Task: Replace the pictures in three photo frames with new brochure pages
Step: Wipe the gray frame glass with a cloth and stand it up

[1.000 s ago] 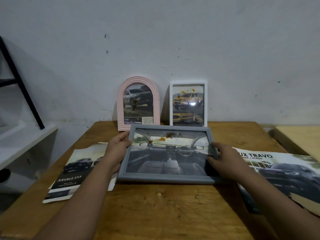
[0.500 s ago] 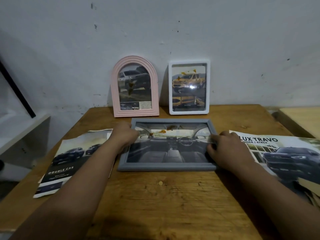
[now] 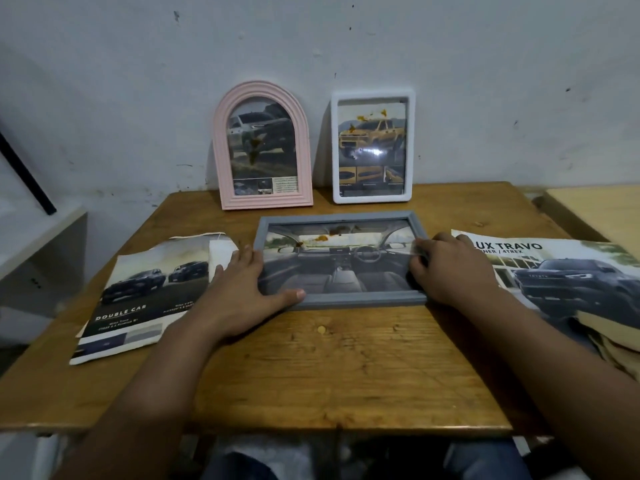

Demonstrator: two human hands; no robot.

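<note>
Grey frame [image 3: 341,261] now flat on wooden table [image 3: 346,368], lowered from tilt. Left hand [image 3: 242,289] spread against its left edge; right hand [image 3: 446,268] curled at right edge, pinch unclear. Ready for flipping.

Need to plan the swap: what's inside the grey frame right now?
The grey frame shows a car-interior picture with orange specks. Both hands cover its side edges; its back is hidden.

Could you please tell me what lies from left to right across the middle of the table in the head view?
Double Cab brochure page → left hand → grey frame lying flat → right hand → Travo brochure page.
</note>
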